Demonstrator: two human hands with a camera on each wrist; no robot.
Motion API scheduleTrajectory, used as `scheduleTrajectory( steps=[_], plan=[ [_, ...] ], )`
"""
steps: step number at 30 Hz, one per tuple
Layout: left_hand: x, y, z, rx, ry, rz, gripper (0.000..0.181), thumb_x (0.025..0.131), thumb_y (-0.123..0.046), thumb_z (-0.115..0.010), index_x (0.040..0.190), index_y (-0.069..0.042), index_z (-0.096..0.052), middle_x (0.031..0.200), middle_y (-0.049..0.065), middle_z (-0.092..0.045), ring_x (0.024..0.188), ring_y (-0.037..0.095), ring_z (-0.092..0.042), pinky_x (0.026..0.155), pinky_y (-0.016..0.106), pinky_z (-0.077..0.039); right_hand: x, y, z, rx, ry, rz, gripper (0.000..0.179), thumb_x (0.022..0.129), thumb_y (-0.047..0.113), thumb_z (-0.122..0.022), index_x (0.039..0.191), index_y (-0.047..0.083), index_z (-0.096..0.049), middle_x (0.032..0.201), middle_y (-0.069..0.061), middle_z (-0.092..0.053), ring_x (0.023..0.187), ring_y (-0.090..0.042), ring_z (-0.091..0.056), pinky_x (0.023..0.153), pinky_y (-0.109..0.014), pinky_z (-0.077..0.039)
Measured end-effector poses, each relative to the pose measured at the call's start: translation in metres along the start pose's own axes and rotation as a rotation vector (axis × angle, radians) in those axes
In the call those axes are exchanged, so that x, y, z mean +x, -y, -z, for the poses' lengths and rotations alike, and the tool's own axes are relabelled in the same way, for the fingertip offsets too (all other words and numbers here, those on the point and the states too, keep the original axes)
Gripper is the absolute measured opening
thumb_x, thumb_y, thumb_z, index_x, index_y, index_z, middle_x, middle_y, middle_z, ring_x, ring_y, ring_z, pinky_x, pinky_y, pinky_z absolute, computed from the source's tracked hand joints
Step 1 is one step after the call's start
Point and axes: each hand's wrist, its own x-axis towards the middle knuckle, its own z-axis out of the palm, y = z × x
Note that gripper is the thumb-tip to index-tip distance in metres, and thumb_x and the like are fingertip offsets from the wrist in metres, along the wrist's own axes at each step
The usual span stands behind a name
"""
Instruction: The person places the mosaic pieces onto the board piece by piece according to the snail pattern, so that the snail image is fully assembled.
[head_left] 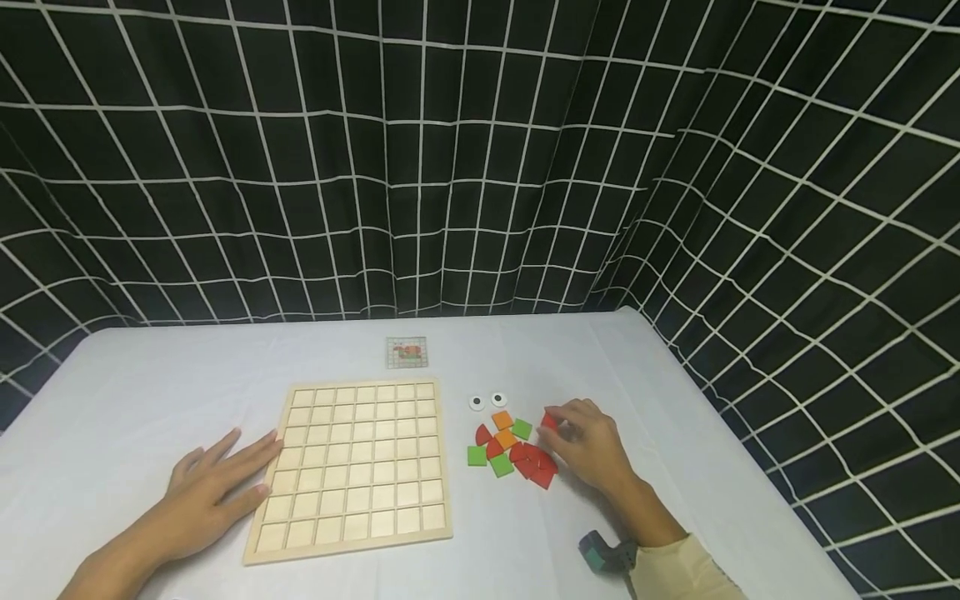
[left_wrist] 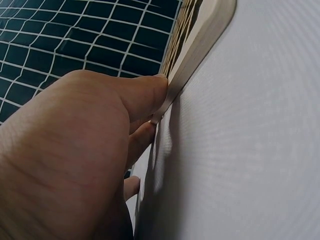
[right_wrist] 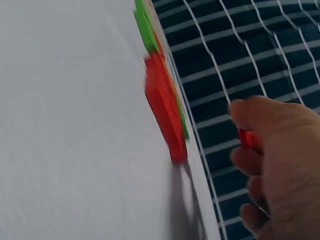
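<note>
A pale wooden grid board (head_left: pixel 356 467) lies on the white table, its square cells holding no pieces. Along its left edge rests my left hand (head_left: pixel 206 496), fingers spread and fairly straight; the left wrist view has thumb and fingertips right at the board's side (left_wrist: pixel 192 52). My right hand (head_left: pixel 592 442) pinches a red tile (head_left: pixel 551 420) between thumb and fingers, just right of the loose pieces. In the right wrist view this red tile (right_wrist: pixel 250 140) is mostly covered by the fingers. Closest to that hand lies a pile of red pieces (head_left: pixel 534 462), several overlapping.
Green squares (head_left: pixel 477 456), orange squares (head_left: pixel 502 420) and red rounded pieces (head_left: pixel 483 434) lie right of the board. Two white discs with black dots (head_left: pixel 477 402) sit behind them. A small picture card (head_left: pixel 407 352) lies beyond the board. A dark gridded curtain (head_left: pixel 420 167) surrounds the table.
</note>
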Motion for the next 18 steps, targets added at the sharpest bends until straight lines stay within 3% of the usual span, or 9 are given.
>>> scheduleTrajectory(
  steps=[5, 18],
  plan=[
    [-0.001, 0.001, -0.002, -0.015, -0.012, -0.014, 0.05, 0.097, -0.033, -0.058, 0.144, -0.019, -0.048, 0.149, 0.006, -0.041, 0.137, 0.047, -0.019, 0.105, 0.066, 0.009, 0.01, 0.019, -0.003, 0.145, -0.031, 0.103, 0.03, 0.074, 0.008, -0.083, 0.102, 0.003, -0.074, 0.088, 0.007, -0.065, 0.087, -0.013, -0.059, 0.07, -0.034, -0.056],
    [0.001, -0.001, 0.004, -0.016, 0.009, 0.031, 0.049, 0.098, -0.037, -0.056, 0.142, -0.018, -0.05, 0.149, 0.006, -0.041, 0.139, 0.045, -0.018, 0.106, 0.064, 0.007, 0.041, 0.07, -0.041, 0.291, -0.054, 0.273, 0.026, 0.075, 0.005, -0.082, 0.099, 0.003, -0.074, 0.088, 0.003, -0.065, 0.086, -0.016, -0.059, 0.067, -0.035, -0.054]
  ],
)
